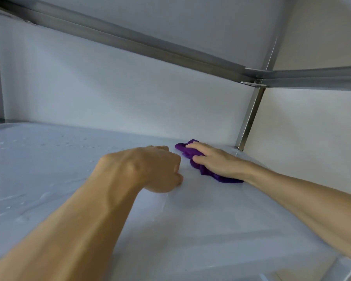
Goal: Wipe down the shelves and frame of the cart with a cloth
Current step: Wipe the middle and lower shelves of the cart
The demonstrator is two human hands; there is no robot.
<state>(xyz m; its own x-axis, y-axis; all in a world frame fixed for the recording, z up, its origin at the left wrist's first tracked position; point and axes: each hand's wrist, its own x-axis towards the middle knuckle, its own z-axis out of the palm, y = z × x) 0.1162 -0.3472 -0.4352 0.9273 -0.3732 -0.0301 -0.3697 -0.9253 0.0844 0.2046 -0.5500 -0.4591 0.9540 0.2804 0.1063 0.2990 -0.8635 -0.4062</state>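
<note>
Droplets dot the steel shelf's unwiped left half, while the right hand presses a purple cloth flat near the rear post and the left hand, seemingly an empty fist, rests alongside.

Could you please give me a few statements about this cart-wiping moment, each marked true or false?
1. The right hand presses a purple cloth flat on the shelf. True.
2. The left hand holds a second cloth. False: its fingers are curled, it rests on the shelf, and no cloth shows in it.
3. Water droplets lie on the left part of the shelf. True.
4. The cloth is at the shelf's near left corner. False: it lies toward the far right, near the upright metal post.
5. Another shelf's metal frame runs overhead. True.
</note>
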